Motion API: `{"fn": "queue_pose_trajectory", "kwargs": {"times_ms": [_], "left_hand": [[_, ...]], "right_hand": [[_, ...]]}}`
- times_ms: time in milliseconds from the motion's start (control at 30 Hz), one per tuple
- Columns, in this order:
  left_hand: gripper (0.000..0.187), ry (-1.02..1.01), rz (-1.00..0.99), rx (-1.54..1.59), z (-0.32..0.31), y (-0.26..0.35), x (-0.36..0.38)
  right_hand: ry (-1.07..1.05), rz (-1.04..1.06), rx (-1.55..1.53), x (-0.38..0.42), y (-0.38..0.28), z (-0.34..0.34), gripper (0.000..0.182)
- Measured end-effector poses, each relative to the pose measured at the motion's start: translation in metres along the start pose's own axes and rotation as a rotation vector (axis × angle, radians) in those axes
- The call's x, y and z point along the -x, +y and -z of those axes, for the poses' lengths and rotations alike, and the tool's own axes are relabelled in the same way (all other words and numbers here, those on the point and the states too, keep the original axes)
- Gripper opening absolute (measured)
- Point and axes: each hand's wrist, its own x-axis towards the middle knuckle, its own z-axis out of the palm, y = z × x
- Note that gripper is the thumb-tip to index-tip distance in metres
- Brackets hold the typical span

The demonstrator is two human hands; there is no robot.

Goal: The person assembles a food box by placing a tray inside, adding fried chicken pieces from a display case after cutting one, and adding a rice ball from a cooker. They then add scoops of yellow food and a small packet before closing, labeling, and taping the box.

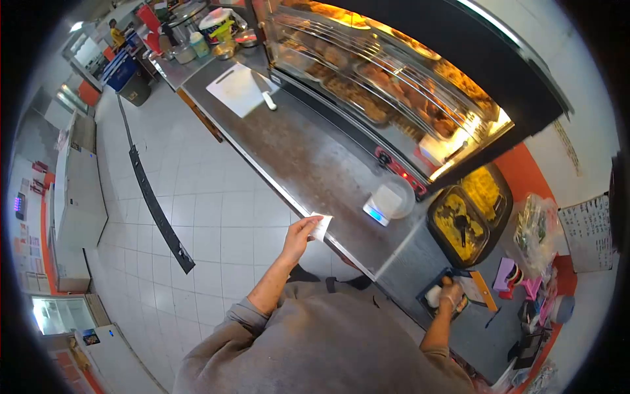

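My left hand [302, 235] pinches a small white slip of paper [321, 228] at the front edge of the metal counter. On the right, my right hand [450, 295] is at a small dark tray [430, 287] with pale items in it. Its fingers point down and are too small and blurred to show whether they grip anything. Beside that hand stands an orange-and-white box [481, 291]. A white kitchen scale [378, 211] with a lit blue display carries a clear round container [398, 198].
A heated display case [387, 72] with trays of cooked food stands along the counter [295, 151]. Farther left are a white cutting board [236, 90] and a knife [270, 100]. A black two-part tray [457, 261] holds yellow food. Pink tape dispensers [504, 274] and plastic bags [535, 230] sit right.
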Motion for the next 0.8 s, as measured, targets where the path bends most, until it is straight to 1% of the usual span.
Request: {"fn": "queue_pose_trajectory", "kwargs": {"times_ms": [33,67,100,133,167,200,267,300,367,400,433,467,500,533,567,600,633,667,700,733,800], "left_hand": [[0.03,0.011,0.01,0.004,0.021,0.005,-0.001],[0.03,0.013,-0.004,0.011,0.043,0.012,-0.002],[0.029,0.047,-0.002,0.012,0.066,0.019,-0.003],[0.028,0.082,0.003,0.014,0.089,0.027,-0.004],[0.029,0.121,-0.003,0.008,0.112,0.036,-0.003],[0.029,0.124,-0.009,0.011,0.139,0.041,-0.005],[0.03,0.217,-0.051,-0.008,0.191,0.051,-0.004],[0.03,0.221,-0.05,-0.013,0.212,0.058,-0.003],[0.031,0.348,-0.038,0.004,0.248,0.072,-0.001],[0.031,0.352,-0.041,0.001,0.264,0.075,-0.002],[0.031,0.381,-0.038,0.033,0.279,0.076,-0.003],[0.031,0.409,-0.036,0.064,0.293,0.078,-0.006],[0.031,0.414,-0.04,0.06,0.303,0.08,-0.009],[0.031,0.438,-0.036,0.11,0.311,0.081,-0.014],[0.031,0.461,-0.033,0.159,0.318,0.083,-0.019],[0.031,0.462,-0.037,0.149,0.326,0.083,-0.027],[0.032,0.462,-0.038,0.189,0.333,0.084,-0.036],[0.032,0.462,-0.038,0.226,0.341,0.085,-0.045],[0.034,0.465,-0.054,0.261,0.349,0.088,-0.053],[0.034,0.468,-0.056,0.247,0.359,0.092,-0.061],[0.032,0.484,-0.051,0.205,0.384,0.098,-0.077]], "right_hand": [[0.03,0.021,0.022,-0.006,0.008,-0.01,0.024],[0.103,-0.104,-0.066,0.001,-0.007,0.005,0.026],[0.386,-0.092,-0.206,-0.015,0.028,-0.03,0.024],[0.442,-0.279,-0.028,-0.027,0.047,-0.055,0.028],[-0.021,-0.316,0.348,-0.021,0.032,-0.015,0.033],[-0.016,-0.311,0.344,-0.016,0.022,0.001,0.033],[0.065,-0.746,-0.479,-0.005,0.009,0.007,0.039],[0.057,-0.746,-0.481,0.003,-0.009,0.002,0.039],[0.221,-0.504,-1.153,0.015,-0.055,-0.016,0.036],[0.304,-0.355,-1.482,0.02,-0.085,-0.022,0.035],[0.388,-0.188,-1.805,0.025,-0.118,-0.027,0.034],[0.164,-0.083,-1.935,0.042,-0.175,-0.019,0.036],[0.133,-0.017,-1.838,0.062,-0.247,-0.011,0.032],[-0.002,-0.063,-1.876,0.078,-0.314,-0.012,0.032],[-0.072,0.144,-1.872,0.082,-0.372,-0.031,0.03],[-0.289,0.008,-1.867,0.092,-0.436,-0.038,0.033],[-0.331,0.036,-1.781,0.101,-0.498,-0.057,0.036],[-0.468,0.062,-1.668,0.103,-0.554,-0.075,0.039],[-0.535,0.192,-1.633,0.109,-0.612,-0.087,0.039],[-0.636,0.286,-1.621,0.117,-0.673,-0.084,0.039],[-0.738,0.439,-1.565,0.116,-0.783,-0.116,0.037]]}}
